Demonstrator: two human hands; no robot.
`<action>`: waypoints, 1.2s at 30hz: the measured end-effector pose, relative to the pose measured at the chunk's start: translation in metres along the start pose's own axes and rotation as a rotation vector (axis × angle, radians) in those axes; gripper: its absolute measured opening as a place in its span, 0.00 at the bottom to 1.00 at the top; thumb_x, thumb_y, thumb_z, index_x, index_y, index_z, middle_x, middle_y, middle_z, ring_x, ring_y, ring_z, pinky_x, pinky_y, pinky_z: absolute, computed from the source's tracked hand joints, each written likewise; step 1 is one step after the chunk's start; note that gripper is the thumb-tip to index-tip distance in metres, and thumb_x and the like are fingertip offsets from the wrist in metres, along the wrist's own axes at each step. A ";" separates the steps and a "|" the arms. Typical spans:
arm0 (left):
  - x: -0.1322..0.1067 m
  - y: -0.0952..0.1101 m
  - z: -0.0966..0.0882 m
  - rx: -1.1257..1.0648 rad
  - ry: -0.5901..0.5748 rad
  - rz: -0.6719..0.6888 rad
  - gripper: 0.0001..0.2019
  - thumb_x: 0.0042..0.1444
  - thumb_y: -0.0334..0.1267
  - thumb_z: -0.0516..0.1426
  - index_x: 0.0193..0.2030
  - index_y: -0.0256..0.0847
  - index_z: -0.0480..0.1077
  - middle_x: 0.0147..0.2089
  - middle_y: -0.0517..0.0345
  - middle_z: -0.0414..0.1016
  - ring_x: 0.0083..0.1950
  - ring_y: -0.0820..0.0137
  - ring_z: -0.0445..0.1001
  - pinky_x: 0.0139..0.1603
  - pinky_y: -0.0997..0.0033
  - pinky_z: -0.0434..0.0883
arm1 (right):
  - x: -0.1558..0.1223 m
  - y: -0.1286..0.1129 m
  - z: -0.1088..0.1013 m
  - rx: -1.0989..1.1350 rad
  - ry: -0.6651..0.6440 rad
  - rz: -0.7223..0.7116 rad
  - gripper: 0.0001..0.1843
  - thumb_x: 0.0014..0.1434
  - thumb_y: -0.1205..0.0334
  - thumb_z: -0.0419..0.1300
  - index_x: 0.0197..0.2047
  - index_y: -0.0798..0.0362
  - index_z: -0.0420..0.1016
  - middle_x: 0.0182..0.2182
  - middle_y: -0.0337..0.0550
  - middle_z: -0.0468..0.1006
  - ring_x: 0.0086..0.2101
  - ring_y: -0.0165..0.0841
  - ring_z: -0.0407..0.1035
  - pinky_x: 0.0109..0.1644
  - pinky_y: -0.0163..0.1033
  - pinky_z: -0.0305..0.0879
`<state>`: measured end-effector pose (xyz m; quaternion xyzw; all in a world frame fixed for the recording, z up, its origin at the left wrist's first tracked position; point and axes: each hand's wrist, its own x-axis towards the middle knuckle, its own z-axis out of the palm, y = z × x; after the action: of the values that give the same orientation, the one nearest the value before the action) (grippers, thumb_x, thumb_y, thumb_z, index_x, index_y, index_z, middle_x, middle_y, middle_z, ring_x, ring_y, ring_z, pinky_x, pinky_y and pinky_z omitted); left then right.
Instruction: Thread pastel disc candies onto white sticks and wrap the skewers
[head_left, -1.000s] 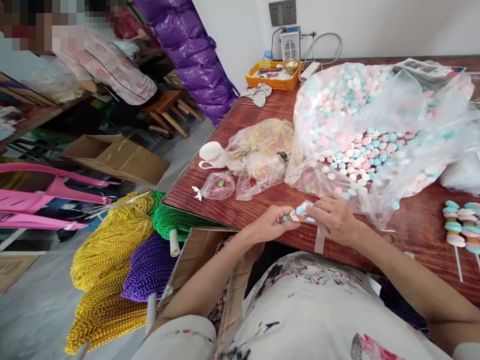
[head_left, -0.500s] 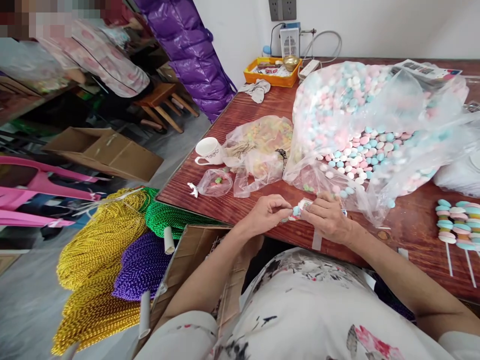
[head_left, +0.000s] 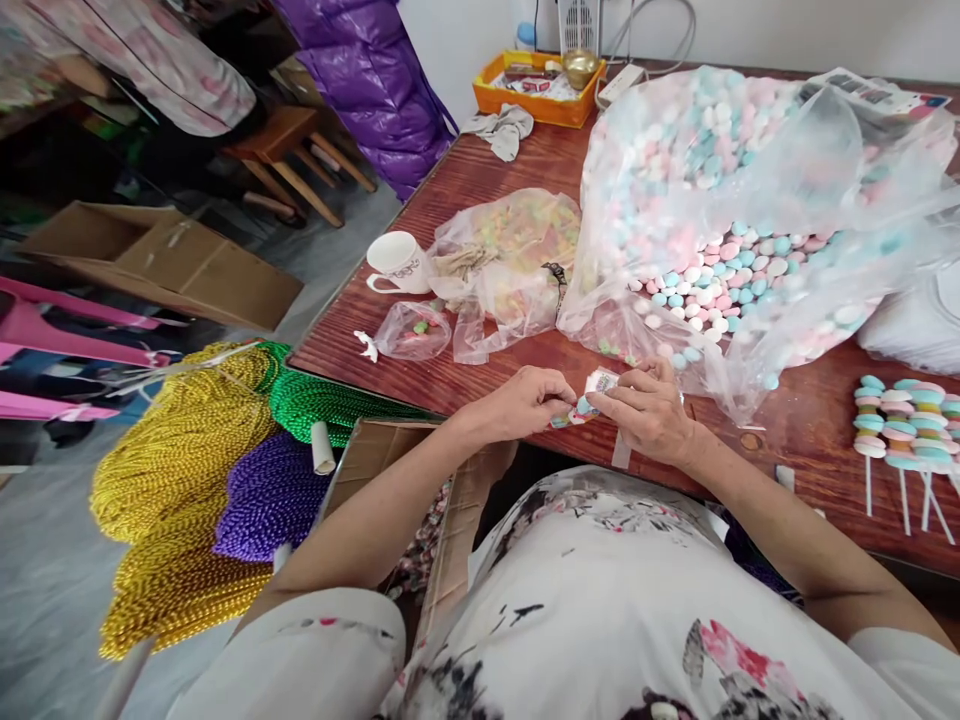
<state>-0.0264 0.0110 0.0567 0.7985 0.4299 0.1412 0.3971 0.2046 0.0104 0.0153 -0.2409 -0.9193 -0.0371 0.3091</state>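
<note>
Just past the near table edge, my left hand pinches the left end of a short row of pastel discs. My right hand closes on the row's other end, where a white printed label stands up beside the fingers. Fingers hide part of the row, so I cannot tell how the discs are joined. Beyond my hands, a large clear plastic bag lies open, with loose pink, blue and white discs in its mouth. Finished-looking stacks of discs on white sticks lie at the right.
A white cup, a small knotted bag and a bag of yellow-green pieces stand left on the table. Behind is an orange tray. A cardboard box and gold bead strands are at my left. Another person sits further off.
My view has tilted down, so the whole table sits higher in the picture. Both hands stay on the row of discs, and the label shows more plainly.
</note>
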 end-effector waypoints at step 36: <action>-0.015 -0.028 0.033 0.264 0.531 0.278 0.06 0.59 0.27 0.51 0.37 0.39 0.67 0.34 0.55 0.71 0.35 0.72 0.69 0.38 0.71 0.69 | 0.011 0.001 0.004 0.241 -0.212 0.250 0.15 0.60 0.72 0.50 0.44 0.54 0.76 0.25 0.39 0.76 0.27 0.30 0.62 0.39 0.40 0.46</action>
<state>-0.0324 -0.0086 0.0166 0.8294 0.4200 0.3404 0.1409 0.1957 0.0168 0.0187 -0.3168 -0.9074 0.1373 0.2394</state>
